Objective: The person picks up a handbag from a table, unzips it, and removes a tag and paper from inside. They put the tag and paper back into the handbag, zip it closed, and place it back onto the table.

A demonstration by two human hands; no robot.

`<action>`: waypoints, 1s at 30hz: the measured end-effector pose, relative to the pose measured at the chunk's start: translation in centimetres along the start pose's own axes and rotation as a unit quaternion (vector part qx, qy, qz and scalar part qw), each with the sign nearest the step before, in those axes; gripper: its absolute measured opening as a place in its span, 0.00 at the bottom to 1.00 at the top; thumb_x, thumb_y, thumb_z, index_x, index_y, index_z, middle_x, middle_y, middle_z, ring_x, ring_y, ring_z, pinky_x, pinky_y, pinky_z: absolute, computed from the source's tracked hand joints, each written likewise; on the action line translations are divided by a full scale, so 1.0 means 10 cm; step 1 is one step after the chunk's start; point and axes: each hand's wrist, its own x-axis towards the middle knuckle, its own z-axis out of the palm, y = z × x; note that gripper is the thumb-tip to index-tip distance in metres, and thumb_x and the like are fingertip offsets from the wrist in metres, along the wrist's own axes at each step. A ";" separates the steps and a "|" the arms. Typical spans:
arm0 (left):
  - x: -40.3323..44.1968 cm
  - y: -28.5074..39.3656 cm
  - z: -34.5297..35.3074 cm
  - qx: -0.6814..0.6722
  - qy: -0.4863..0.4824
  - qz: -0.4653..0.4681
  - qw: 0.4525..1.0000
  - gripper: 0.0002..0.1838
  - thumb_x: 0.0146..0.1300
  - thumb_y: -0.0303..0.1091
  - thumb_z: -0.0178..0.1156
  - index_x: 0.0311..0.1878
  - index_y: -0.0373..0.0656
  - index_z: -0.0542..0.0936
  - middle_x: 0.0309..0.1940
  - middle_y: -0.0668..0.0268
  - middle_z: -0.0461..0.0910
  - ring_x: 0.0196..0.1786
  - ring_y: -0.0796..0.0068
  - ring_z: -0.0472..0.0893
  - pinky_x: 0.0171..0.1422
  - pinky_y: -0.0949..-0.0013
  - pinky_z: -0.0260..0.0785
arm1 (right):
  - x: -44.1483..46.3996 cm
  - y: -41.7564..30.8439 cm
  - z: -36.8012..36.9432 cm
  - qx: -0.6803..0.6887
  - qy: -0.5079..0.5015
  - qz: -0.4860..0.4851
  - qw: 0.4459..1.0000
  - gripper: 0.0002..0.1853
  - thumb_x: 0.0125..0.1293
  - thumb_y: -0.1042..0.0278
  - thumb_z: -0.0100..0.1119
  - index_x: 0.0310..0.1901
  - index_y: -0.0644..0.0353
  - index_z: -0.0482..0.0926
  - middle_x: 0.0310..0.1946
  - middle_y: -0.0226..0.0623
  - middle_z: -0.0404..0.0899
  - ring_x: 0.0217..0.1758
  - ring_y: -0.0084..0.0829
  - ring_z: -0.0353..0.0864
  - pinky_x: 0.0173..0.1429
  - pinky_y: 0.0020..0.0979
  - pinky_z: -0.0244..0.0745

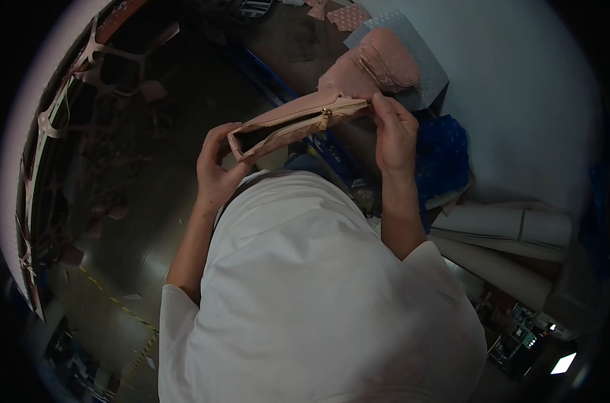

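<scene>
Left hand (219, 160) and right hand (395, 134) pinch opposite ends of a pink pouch (291, 110), zipper pull (324, 119) illegible.

Pretty sure this is a workshop or small factory floor, the kind that makes bags or similar, since there are holey pink cut-out scraps (95, 50) off past the left hand (217, 164) and bunched pink material (392, 59) just beyond the right hand (397, 138). Back toward the body from the right hand you've got big pale rolls (547, 227) of something, can't tell what. Also, there's yellow-and-black striped tape (155, 330) on the dark floor (164, 228) behind the left hand, which is very shop-floor.
</scene>
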 end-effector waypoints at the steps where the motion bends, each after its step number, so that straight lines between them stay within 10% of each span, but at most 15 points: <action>1: 0.00 0.02 0.00 0.000 0.002 0.000 1.000 0.30 0.55 0.21 0.71 0.63 0.39 0.75 0.60 0.62 0.75 0.64 0.66 0.78 0.68 0.62 0.76 | -0.01 0.00 0.00 0.016 0.003 0.001 1.000 0.15 0.79 0.66 0.54 0.49 0.72 0.83 0.45 0.42 0.86 0.48 0.29 0.85 0.58 0.33 0.79; 30: -0.03 0.01 -0.07 0.023 0.017 0.048 0.998 0.32 0.53 0.18 0.72 0.63 0.39 0.75 0.63 0.60 0.74 0.67 0.65 0.77 0.69 0.63 0.73 | -0.03 -0.09 0.10 -0.006 0.022 0.058 0.998 0.12 0.78 0.61 0.58 0.47 0.62 0.84 0.41 0.31 0.85 0.44 0.23 0.82 0.51 0.28 0.76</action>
